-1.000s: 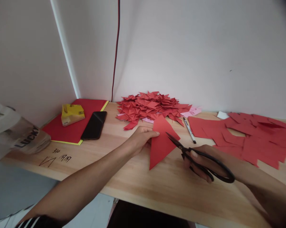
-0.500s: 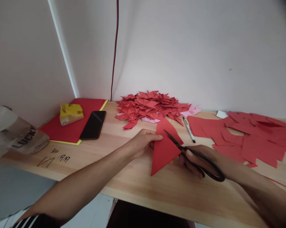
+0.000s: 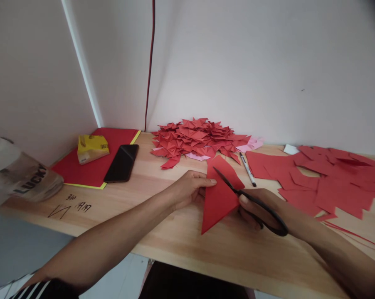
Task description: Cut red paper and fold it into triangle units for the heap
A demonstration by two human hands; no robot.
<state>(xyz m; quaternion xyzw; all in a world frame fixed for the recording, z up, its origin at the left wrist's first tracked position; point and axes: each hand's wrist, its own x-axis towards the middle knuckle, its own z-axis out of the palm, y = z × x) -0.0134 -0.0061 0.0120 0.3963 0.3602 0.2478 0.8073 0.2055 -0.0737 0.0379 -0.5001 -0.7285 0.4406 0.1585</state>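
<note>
My left hand [image 3: 192, 189] pinches the left edge of a folded red paper [image 3: 218, 203], thumb on top, and holds it above the table. My right hand [image 3: 259, 207] is closed on the black handles of a pair of scissors [image 3: 226, 179]. The blades lie across the red paper, pointing up and left, with one blade visible on top. The paper's lower corner hangs down to a point. Behind the paper is a pile of folded red pieces [image 3: 195, 139].
Flat red sheets [image 3: 340, 178] lie spread at the right, beside a marker pen [image 3: 247, 169]. At the left are a black phone [image 3: 122, 163], a yellow packet [image 3: 93, 148] on red sheets [image 3: 90, 176], and a clear LUCKY container [image 3: 38, 178]. Red cords [image 3: 356, 236] lie at right.
The red paper has shifted slightly right and down with my left hand. My right hand and the scissors have moved a little left.
</note>
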